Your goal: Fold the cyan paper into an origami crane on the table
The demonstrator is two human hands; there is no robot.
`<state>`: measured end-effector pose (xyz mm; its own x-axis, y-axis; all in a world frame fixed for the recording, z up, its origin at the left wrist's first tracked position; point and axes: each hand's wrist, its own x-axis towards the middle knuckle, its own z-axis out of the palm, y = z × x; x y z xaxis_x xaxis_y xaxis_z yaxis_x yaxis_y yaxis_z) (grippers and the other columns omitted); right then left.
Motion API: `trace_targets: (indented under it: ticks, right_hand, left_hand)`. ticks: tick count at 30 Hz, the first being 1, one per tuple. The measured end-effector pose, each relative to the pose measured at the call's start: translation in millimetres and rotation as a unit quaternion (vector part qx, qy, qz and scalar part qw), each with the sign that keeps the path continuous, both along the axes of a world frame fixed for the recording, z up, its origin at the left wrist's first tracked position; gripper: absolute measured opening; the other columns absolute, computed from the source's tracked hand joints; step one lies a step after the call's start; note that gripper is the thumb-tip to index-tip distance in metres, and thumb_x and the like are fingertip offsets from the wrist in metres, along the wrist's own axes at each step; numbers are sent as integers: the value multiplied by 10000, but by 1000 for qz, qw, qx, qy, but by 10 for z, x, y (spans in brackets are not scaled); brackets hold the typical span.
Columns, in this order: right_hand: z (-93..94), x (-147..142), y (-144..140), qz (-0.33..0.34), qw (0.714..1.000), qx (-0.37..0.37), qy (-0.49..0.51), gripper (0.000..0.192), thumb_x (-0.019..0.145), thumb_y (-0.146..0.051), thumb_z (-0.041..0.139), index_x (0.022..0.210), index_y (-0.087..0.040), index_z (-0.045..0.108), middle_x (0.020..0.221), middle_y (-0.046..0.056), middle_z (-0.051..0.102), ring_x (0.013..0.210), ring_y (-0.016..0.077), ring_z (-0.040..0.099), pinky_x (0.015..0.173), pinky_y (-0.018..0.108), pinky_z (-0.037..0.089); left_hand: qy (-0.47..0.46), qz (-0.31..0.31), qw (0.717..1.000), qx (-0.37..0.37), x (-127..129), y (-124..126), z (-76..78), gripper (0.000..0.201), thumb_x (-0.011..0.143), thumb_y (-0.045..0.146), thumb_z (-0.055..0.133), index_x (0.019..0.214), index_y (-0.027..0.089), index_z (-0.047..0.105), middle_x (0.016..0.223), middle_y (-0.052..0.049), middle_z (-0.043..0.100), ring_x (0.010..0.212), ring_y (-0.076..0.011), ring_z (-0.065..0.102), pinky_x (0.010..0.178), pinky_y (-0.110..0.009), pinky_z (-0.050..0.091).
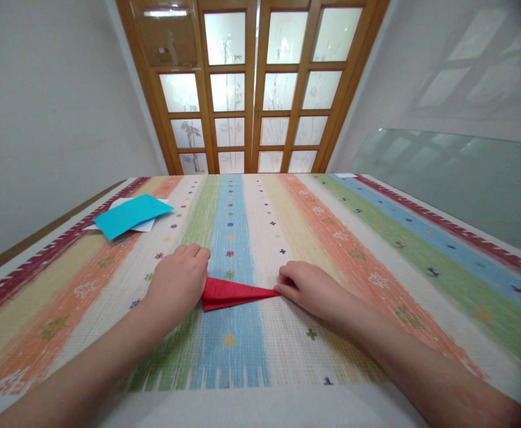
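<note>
A folded red paper, shaped like a long narrow triangle, lies flat on the striped tablecloth near the front middle. My left hand presses down on its wide left end, fingers curled over it. My right hand pinches the pointed right tip between fingertips. Part of the paper's left end is hidden under my left hand.
A cyan sheet lies on top of white paper at the table's far left. A wooden door with frosted glass panes stands behind the table. A glass panel leans along the right wall.
</note>
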<state>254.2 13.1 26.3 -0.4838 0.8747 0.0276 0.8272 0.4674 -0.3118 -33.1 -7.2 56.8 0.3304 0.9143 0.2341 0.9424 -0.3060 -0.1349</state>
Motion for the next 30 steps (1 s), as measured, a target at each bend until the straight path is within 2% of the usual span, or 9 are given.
trace_targets:
  ticks: [3, 5, 7, 10, 13, 16, 19, 22, 30]
  right_hand:
    - [-9, -2, -4, -1, 1000, 6, 1, 187, 900, -280, 622, 739, -196, 664, 773, 64, 684, 676, 177, 583, 592, 285, 348]
    - [-33, -5, -5, -1, 1000, 12, 4, 189, 899, -279, 619, 733, -197, 659, 755, 57, 682, 655, 170, 569, 586, 283, 338]
    - [-58, -15, -7, -2, 1000, 20, 8, 193, 895, -264, 616, 719, -195, 650, 739, 52, 679, 641, 165, 559, 583, 283, 332]
    - [-62, -35, -15, 2, 1000, 21, 16, 204, 897, -250, 613, 704, -191, 641, 743, 51, 682, 646, 161, 561, 586, 279, 334]
    - [-7, -22, -28, 17, 999, 4, 34, 212, 911, -278, 617, 720, -196, 658, 747, 47, 686, 664, 164, 572, 594, 278, 345]
    - [74, 33, -42, 43, 997, -30, 50, 136, 866, -326, 692, 786, -216, 692, 760, 30, 691, 681, 169, 581, 598, 276, 360]
    - [119, 81, -48, 63, 995, -49, 53, 94, 798, -287, 761, 863, -236, 715, 801, 19, 703, 712, 176, 596, 621, 274, 384]
    - [111, 77, -46, 61, 995, -48, 56, 32, 840, -259, 716, 852, -230, 724, 814, 28, 707, 725, 177, 604, 635, 273, 404]
    - [143, -40, -102, 85, 992, -54, 75, 144, 919, -281, 640, 859, -196, 739, 837, 50, 707, 755, 171, 607, 671, 271, 425]
  left_hand:
    - [-44, -128, 986, 95, 218, -160, -34, 257, 968, 132, 411, 1061, 177, 647, 1149, -125, 670, 1056, -279, 594, 923, -448, 487]
    - [-34, -239, 967, 79, 359, -246, -140, 262, 993, 159, 413, 1131, 189, 633, 1220, -105, 658, 1140, -280, 572, 1028, -488, 438]
    - [-28, -280, 959, 41, 463, -271, -279, 291, 999, 156, 415, 1223, 165, 601, 1270, -120, 642, 1189, -289, 558, 1052, -508, 425]
    - [-32, -282, 959, -10, 530, -198, -443, 290, 1001, 172, 453, 1251, 131, 592, 1280, -142, 639, 1162, -296, 577, 967, -470, 492]
    - [-43, -258, 963, -59, 524, -101, -485, 215, 1003, 184, 469, 1080, 143, 666, 1015, -101, 708, 946, -251, 633, 811, -401, 537]
    - [-56, -239, 966, -77, 498, -72, -459, 229, 1004, 220, 482, 946, 151, 692, 884, -80, 703, 862, -241, 624, 755, -383, 526]
    - [-78, -228, 967, -83, 475, -91, -431, 218, 991, 250, 516, 933, 161, 706, 869, -77, 705, 875, -242, 623, 770, -379, 514]
    - [-92, -217, 967, -99, 457, -113, -397, 212, 976, 261, 537, 923, 169, 721, 867, -76, 709, 884, -243, 628, 775, -373, 509]
    - [-76, -186, 970, -139, 421, -166, -287, 270, 955, 337, 557, 815, 175, 721, 797, -73, 700, 785, -234, 635, 676, -331, 471]
